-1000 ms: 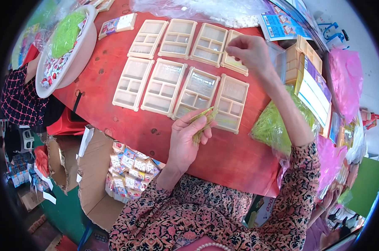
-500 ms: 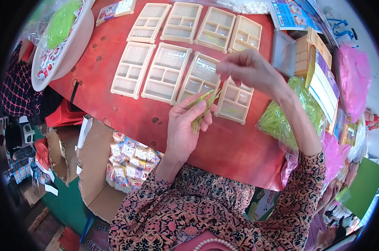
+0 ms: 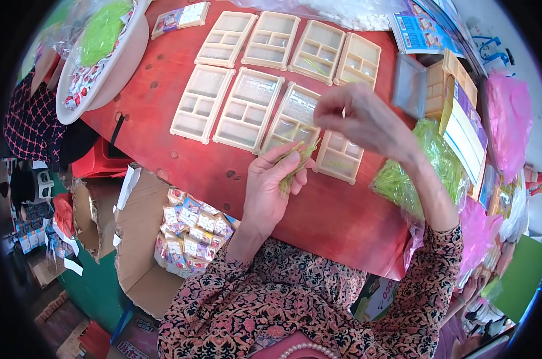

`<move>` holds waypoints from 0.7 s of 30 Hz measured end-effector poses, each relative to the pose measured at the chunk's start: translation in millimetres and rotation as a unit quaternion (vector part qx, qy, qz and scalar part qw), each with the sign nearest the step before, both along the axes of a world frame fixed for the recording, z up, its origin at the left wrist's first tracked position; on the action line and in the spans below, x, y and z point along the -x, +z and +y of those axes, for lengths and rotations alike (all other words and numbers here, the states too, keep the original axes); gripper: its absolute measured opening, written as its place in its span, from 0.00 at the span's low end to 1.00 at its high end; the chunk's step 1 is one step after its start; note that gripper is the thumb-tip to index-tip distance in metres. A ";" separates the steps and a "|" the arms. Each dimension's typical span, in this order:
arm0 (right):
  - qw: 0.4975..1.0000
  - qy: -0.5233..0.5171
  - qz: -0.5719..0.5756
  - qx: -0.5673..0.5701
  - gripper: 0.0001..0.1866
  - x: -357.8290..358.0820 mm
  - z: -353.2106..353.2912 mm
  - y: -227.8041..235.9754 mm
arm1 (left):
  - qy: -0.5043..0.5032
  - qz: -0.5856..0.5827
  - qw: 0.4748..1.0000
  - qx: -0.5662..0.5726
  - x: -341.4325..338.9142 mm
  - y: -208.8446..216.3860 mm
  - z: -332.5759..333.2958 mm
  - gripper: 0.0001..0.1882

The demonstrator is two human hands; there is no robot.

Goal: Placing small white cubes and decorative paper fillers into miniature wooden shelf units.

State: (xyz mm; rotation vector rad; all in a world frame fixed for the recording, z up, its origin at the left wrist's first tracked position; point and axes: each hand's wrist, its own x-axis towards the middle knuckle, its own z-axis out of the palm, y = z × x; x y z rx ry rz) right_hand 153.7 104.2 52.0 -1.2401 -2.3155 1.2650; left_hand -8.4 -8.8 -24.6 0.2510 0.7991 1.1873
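Observation:
My left hand [image 3: 266,194] is closed around a small bundle of thin yellow-green strands [image 3: 291,173], which stick out past the thumb. Above the near row of beige compartment trays [image 3: 248,110], my right hand [image 3: 362,119] is raised with its fingertips drawn together in a pinch. It is slightly blurred, and whatever is between the fingertips cannot be made out. Under it, one tray [image 3: 295,116] and the rightmost near tray [image 3: 339,158] are partly covered. A few green strands show in that rightmost tray and in a far-row tray [image 3: 317,48].
A clear bag of green strands [image 3: 423,170] lies on the red table [image 3: 319,209] at the right, before stacked beige trays [image 3: 449,90]. A white basin [image 3: 127,60] of wrapped pieces stands far left. Below the table edge, an open carton [image 3: 142,239] holds packets. Another person sits at the left.
The whole view has shifted slightly, so the table and trays appear a little lower and farther right. My right hand stays raised and pinched over the trays; my left still grips the strands.

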 end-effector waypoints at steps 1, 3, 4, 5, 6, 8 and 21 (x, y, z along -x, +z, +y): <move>0.999 -0.045 -0.005 0.023 0.07 0.4 6.8 2.4 | 0.001 0.000 1.000 -0.002 0.0 3.2 0.7 0.12; 0.995 -0.101 0.013 -0.019 0.07 8.9 22.5 -1.5 | 0.036 0.033 0.997 0.052 0.9 12.5 2.3 0.12; 0.985 -0.160 0.031 -0.060 0.08 13.0 33.4 -4.5 | 0.038 0.034 0.998 0.049 3.6 12.6 1.7 0.12; 0.979 -0.166 0.043 -0.113 0.09 12.7 47.7 -18.2 | 0.024 0.018 0.999 0.033 4.3 11.2 1.6 0.12; 0.978 -0.168 0.041 -0.119 0.09 11.2 57.8 -30.3 | 0.011 0.002 1.000 0.018 4.1 10.5 1.4 0.12; 0.947 -0.225 0.038 -0.226 0.10 24.0 74.0 -43.8 | 0.019 0.004 1.000 0.014 7.3 12.0 -0.8 0.12; 0.955 -0.214 0.002 -0.206 0.10 65.9 90.5 -71.2 | 0.029 0.006 1.000 0.011 14.3 11.3 -4.3 0.12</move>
